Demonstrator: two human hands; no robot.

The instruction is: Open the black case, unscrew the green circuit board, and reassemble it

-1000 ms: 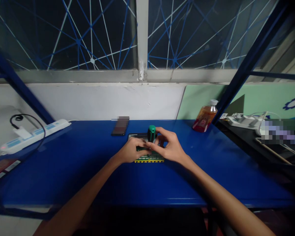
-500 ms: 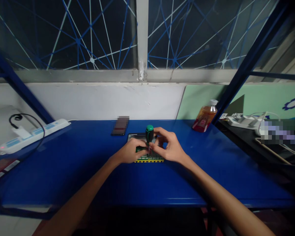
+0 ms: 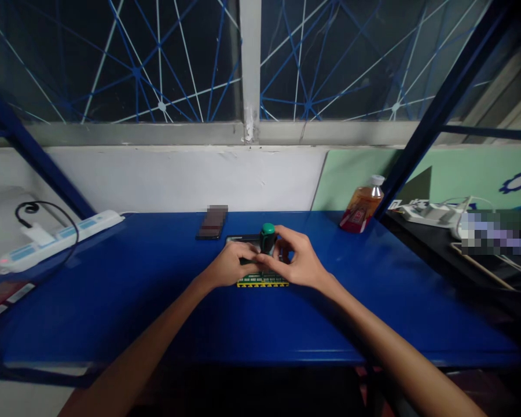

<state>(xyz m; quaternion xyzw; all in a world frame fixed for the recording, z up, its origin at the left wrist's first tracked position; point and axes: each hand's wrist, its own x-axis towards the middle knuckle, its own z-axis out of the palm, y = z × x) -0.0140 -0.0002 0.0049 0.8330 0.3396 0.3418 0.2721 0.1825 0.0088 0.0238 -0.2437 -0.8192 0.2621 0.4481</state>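
Observation:
My right hand (image 3: 303, 260) is closed round a screwdriver (image 3: 267, 238) with a green-and-black handle, standing nearly upright with its shaft pointing down. Below it on the table lies a green circuit board (image 3: 263, 280) with a yellow-edged strip along its near side. My left hand (image 3: 229, 266) reaches over the board from the left. Its thumb and fingers are drawn together beside the screwdriver shaft, and whatever they pinch is hidden. A dark-edged part (image 3: 238, 238) shows behind the hands; most of it and the board are covered.
On the blue table (image 3: 156, 313), a phone (image 3: 212, 223) lies behind the hands. A bottle of amber liquid (image 3: 362, 207) stands at the back right. At the left are a white power strip (image 3: 63, 240) with a black cable and a dark red box (image 3: 2, 298).
The screwdriver handle has shifted slightly right and down, with the right hand still round it. My left fingertips have moved up a little, close against the right hand's fingers.

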